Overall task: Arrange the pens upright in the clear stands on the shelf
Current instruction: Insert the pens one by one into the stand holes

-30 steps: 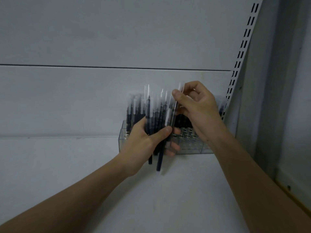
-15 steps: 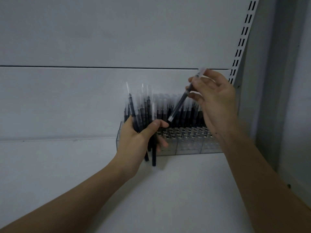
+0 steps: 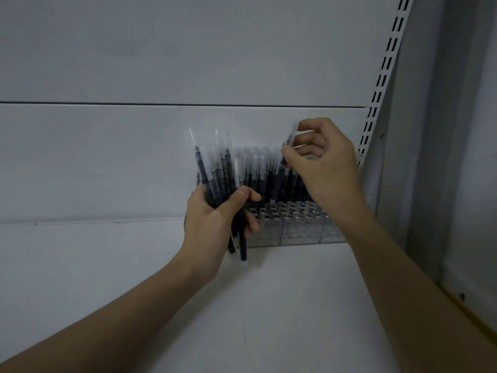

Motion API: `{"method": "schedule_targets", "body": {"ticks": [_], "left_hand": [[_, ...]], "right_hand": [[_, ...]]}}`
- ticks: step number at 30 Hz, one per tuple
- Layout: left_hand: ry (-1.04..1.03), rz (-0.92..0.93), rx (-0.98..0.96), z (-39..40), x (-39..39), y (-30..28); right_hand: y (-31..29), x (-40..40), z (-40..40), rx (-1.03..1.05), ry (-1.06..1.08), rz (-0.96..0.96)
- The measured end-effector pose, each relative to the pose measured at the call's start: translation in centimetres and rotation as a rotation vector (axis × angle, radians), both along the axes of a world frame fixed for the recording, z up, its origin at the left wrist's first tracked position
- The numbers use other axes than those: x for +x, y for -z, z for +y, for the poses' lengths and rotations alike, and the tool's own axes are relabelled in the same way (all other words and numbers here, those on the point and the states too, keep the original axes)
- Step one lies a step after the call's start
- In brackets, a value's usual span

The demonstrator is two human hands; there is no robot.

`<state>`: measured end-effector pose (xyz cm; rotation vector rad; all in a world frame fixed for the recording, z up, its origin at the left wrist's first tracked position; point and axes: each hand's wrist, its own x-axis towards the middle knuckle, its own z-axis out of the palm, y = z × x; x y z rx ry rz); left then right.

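A clear pen stand [image 3: 298, 232] with rows of round holes sits on the white shelf against the back panel. Several dark pens with clear caps [image 3: 265, 173] stand upright in its rear rows. My left hand [image 3: 215, 222] grips a bundle of several such pens [image 3: 215, 170], held upright in front of the stand's left end. My right hand [image 3: 320, 162] pinches a single pen [image 3: 282, 168] near its cap; the pen is nearly upright, slightly tilted, with its lower end just above the holes in the stand's middle.
The white shelf surface [image 3: 269, 305] stretches in front of the stand. A slotted metal upright [image 3: 382, 76] runs along the right, beside a grey wall [image 3: 457, 157]. A horizontal seam [image 3: 134, 103] crosses the back panel above.
My right hand drew one pen from the bundle, swung it right and tipped it from a steep slant to nearly upright over the stand. The left hand with the bundle shifted slightly left.
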<state>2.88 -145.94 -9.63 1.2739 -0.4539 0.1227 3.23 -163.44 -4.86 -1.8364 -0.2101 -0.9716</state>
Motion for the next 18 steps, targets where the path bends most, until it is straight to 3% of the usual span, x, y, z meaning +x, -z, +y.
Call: {"method": "schedule_targets", "body": {"ticks": [13, 18], "left_hand": [[0.04, 0.0, 0.035, -0.57, -0.24, 0.48], [0.059, -0.002, 0.039, -0.84, -0.27, 0.61]], "right_hand": [[0.71, 0.37, -0.55, -0.294, 0.023, 0.399], [0.77, 0.43, -0.49, -0.329, 0.047, 0.41]]}}
